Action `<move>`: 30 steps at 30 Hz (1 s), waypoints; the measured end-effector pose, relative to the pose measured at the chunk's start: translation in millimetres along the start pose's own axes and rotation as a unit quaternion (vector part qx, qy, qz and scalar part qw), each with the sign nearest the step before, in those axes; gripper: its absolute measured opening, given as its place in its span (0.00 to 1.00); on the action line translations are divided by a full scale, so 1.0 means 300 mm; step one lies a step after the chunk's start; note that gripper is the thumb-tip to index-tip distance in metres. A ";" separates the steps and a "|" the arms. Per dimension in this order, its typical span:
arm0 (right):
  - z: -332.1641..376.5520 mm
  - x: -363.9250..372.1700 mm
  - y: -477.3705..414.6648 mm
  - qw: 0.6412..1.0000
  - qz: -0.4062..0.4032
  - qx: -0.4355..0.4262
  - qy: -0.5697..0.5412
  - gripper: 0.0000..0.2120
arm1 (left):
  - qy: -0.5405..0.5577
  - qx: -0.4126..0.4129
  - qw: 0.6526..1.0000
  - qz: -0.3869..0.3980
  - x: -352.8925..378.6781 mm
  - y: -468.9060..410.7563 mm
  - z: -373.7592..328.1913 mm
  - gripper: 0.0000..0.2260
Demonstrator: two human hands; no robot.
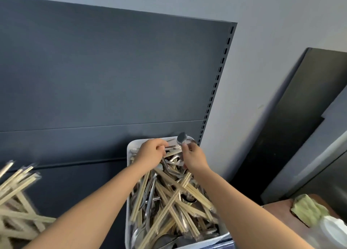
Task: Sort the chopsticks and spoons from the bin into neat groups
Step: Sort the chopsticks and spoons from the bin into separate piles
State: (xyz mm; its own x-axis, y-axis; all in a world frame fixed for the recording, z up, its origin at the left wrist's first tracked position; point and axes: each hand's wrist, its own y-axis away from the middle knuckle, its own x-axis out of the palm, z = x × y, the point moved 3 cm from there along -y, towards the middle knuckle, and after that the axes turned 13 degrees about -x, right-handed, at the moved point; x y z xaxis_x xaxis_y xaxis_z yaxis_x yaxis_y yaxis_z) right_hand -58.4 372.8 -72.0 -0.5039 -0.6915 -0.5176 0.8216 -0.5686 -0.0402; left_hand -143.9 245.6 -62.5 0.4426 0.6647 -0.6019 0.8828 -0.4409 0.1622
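A white bin (129, 201) sits low in the middle, full of tangled wooden chopsticks (169, 198) and metal spoons (150, 196). Both my hands reach to its far end. My left hand (150, 152) grips several chopsticks there, fingers curled round them. My right hand (194, 156) pinches a metal spoon (181, 138), whose bowl sticks up above the bin's far rim. A loose pile of chopsticks (16, 201) lies at the lower left, blurred.
A dark grey shelf back panel (112, 75) with a slotted upright rises behind the bin. Dark boards (293, 128) lean on the wall at right. A green cloth (308, 209) and a pale container (330, 231) sit on a brown surface, lower right.
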 end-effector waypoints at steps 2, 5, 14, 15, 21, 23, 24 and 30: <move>0.008 0.019 -0.001 0.998 -0.005 0.018 -0.052 0.16 | 0.042 -0.001 0.997 0.059 0.003 0.028 0.016 0.12; 0.007 0.037 0.003 0.996 -0.028 0.040 -0.081 0.18 | 0.047 -0.006 0.995 0.091 0.002 0.070 0.033 0.10; -0.016 0.027 0.054 0.981 0.101 -0.020 0.164 0.06 | -0.386 -0.018 0.922 0.035 0.018 0.165 0.053 0.13; -0.020 0.027 0.061 0.977 0.119 -0.020 0.177 0.08 | -0.415 -0.027 0.909 0.025 0.027 0.177 0.055 0.16; -0.029 0.023 0.073 0.952 0.197 -0.020 0.236 0.15 | -0.437 -0.091 0.895 0.007 0.041 0.191 0.080 0.15; -0.026 0.011 0.072 0.946 0.204 -0.021 0.253 0.17 | -0.373 -0.106 0.922 0.007 0.029 0.182 0.089 0.13; -0.025 0.003 0.074 0.944 0.207 -0.016 0.256 0.17 | -0.351 -0.107 0.930 0.003 0.021 0.176 0.091 0.13; -0.008 -0.016 0.095 0.955 0.144 -0.038 0.255 0.11 | -0.259 -0.092 0.958 -0.086 -0.036 0.196 0.077 0.13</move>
State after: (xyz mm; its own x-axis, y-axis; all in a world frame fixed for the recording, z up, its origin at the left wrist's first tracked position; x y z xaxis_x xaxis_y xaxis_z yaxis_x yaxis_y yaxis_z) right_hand -32.0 360.9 -72.8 -0.0744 -0.4973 -0.8644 0.9332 -0.3402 0.1154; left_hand -100.3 198.6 -64.5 0.1929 0.3094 -0.9312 0.9695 -0.2061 0.1323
